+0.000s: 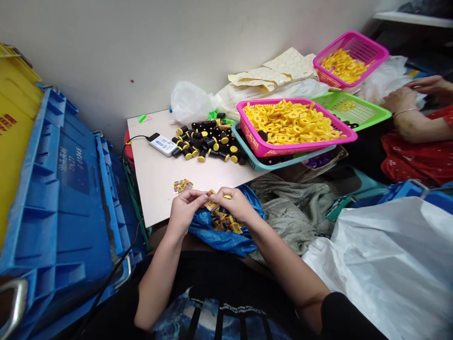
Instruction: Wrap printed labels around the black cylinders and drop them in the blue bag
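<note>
My left hand [186,210] and my right hand [231,204] are close together above my lap, fingertips pinched. The left fingers grip a small printed yellow piece [211,198], and the right fingers grip a small yellow piece [227,196]; fingers partly hide both. Just below the hands, a blue plastic bag [226,236] holds a heap of colourful printed packets [222,221]. Left of the hands, a small stack of similar packets [183,186] lies on a pale board table [155,174]. A pile of black cylinders with yellow ends [203,144] stands farther up the table.
A pink basket of yellow rings [293,125] sits on a teal tray [283,160]. A white device with a cable [163,144] lies on the table. Blue crates [67,189] stand left, and a white plastic bag [382,269] lies right. A co-worker's hands [414,92] are at upper right.
</note>
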`<state>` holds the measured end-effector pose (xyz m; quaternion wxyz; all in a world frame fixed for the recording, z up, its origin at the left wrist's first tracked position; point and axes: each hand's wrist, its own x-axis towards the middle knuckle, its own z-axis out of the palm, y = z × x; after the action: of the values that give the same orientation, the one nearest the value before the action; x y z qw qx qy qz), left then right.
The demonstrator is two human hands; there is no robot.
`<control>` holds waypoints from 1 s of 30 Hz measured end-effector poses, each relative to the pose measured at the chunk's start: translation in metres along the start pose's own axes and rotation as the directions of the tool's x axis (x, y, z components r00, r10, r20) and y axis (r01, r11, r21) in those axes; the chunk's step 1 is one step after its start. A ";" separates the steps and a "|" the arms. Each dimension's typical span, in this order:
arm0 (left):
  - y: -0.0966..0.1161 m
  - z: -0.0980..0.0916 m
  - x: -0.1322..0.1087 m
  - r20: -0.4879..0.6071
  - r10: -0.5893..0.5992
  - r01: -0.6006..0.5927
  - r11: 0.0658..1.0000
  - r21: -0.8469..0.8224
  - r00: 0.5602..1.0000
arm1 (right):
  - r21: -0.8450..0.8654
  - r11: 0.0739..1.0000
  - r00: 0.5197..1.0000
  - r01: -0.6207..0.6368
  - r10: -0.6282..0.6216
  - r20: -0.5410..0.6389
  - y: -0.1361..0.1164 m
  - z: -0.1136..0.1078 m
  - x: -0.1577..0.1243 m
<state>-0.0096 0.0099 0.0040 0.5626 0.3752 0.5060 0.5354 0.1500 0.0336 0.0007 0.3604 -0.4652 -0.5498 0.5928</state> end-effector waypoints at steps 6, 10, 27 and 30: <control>0.001 -0.003 0.001 -0.027 -0.010 0.008 0.997 -0.079 1.000 | 0.302 0.952 0.994 0.043 -0.010 -0.110 -0.012 -0.011 -0.011; 0.003 -0.002 0.001 0.007 -0.041 0.042 0.995 -0.091 0.999 | 0.444 0.890 0.994 0.103 -0.074 -0.081 -0.024 -0.021 -0.012; 0.005 0.015 -0.007 0.130 -0.126 0.144 0.980 -0.139 0.983 | 0.340 0.934 0.985 0.111 -0.148 0.085 -0.001 -0.010 -0.011; 0.001 0.017 -0.009 0.179 -0.139 0.170 0.971 -0.171 0.974 | 0.467 0.884 0.985 -0.002 -0.077 0.152 0.006 -0.002 -0.013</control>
<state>0.0077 0.0033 0.0097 0.6751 0.3238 0.4333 0.5016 0.1563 0.0213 -0.0034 0.4259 -0.3035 -0.4284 0.7369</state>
